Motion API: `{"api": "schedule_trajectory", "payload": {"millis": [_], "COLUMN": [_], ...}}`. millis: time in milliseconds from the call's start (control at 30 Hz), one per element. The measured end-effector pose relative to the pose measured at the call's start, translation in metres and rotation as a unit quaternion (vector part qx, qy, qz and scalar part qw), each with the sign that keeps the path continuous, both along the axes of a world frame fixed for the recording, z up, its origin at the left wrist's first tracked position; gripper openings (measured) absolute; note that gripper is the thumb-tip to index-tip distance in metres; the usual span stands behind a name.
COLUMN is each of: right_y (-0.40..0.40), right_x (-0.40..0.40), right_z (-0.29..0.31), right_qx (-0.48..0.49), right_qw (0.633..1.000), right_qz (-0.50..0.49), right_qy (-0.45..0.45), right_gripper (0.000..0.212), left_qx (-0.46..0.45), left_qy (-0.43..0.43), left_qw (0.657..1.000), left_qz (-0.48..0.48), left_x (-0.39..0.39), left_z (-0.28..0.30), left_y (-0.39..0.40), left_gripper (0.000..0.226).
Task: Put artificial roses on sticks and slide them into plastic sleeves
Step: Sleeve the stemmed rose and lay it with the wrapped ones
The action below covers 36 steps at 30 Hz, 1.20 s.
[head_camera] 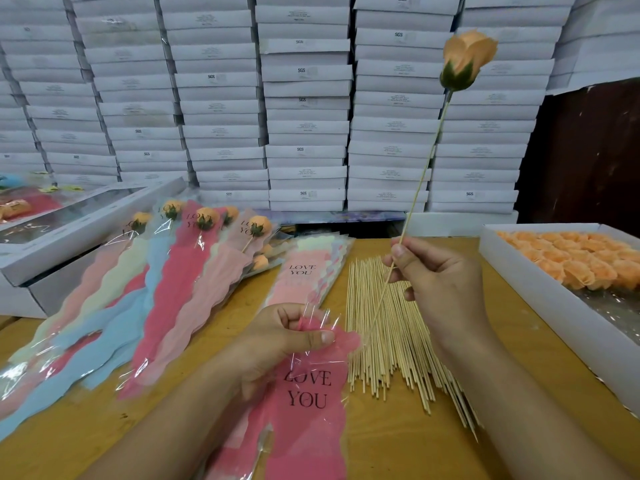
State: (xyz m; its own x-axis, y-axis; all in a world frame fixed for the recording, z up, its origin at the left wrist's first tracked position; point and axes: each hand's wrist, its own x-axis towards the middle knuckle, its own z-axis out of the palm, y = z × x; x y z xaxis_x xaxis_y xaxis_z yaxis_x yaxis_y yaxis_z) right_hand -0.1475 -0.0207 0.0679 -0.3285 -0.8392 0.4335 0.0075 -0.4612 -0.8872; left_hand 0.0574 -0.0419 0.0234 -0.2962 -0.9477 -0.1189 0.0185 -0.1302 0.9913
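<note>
Both hands are busy over the yellow wooden tabletop (381, 455). The right hand (440, 282) pinches a thin pale wooden stick (420, 183) between thumb and curled fingers, holding it tilted up and away, with an orange artificial rose with a green calyx (467, 58) seated on its top end. The stick's lower tip points down toward the left hand (277, 344), which grips the clear mouth of a pink plastic sleeve printed LOVE YOU (308, 403) — thumb on top, fingers curled beneath.

Between the hands and slightly beyond lies a loose bundle of bare wooden sticks (391, 341). Right of the right hand sits a white shallow box of orange rose heads (575, 265). Left of the left hand fans a spread of finished sleeved roses in pink, blue and pale green (166, 289), and just beyond that hand lies a stack of empty pastel sleeves (308, 271) — behind everything, a wall of stacked white boxes (304, 109).
</note>
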Motion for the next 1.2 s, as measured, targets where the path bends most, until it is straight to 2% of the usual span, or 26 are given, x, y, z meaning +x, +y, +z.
{"api": "schedule_trajectory", "payload": {"millis": [167,333,567,667,833,1200], "right_y": [0.002,0.001,0.001,0.001,-0.007,-0.038], "right_x": [0.001,0.003,0.008,0.007,-0.001,0.030], "right_z": [0.002,0.000,-0.005,-0.003,0.011,0.017], "right_qx": [-0.001,0.007,0.005,0.010,0.008,0.031], "right_qw": [1.000,1.000,0.999,0.999,0.999,0.992], "right_qz": [0.002,0.013,0.036,0.025,-0.023,-0.001], "right_qy": [-0.003,0.006,0.028,0.018,-0.044,-0.119], "right_gripper": [0.024,0.035,0.045,0.039,0.015,0.009], "left_qx": [0.003,0.011,0.007,0.012,0.015,0.001], "left_qy": [0.002,0.015,0.010,0.025,0.027,0.009], "left_qw": [1.000,1.000,1.000,1.000,0.999,0.999], "left_qz": [-0.002,-0.014,-0.001,-0.002,-0.017,-0.040], "left_x": [0.001,0.001,0.001,0.002,0.000,0.000], "left_z": [0.000,0.000,-0.002,-0.001,0.000,-0.001], "left_y": [0.000,0.000,-0.001,-0.001,0.001,0.001], "left_gripper": [0.041,0.030,0.050,0.046,0.032,0.034]}}
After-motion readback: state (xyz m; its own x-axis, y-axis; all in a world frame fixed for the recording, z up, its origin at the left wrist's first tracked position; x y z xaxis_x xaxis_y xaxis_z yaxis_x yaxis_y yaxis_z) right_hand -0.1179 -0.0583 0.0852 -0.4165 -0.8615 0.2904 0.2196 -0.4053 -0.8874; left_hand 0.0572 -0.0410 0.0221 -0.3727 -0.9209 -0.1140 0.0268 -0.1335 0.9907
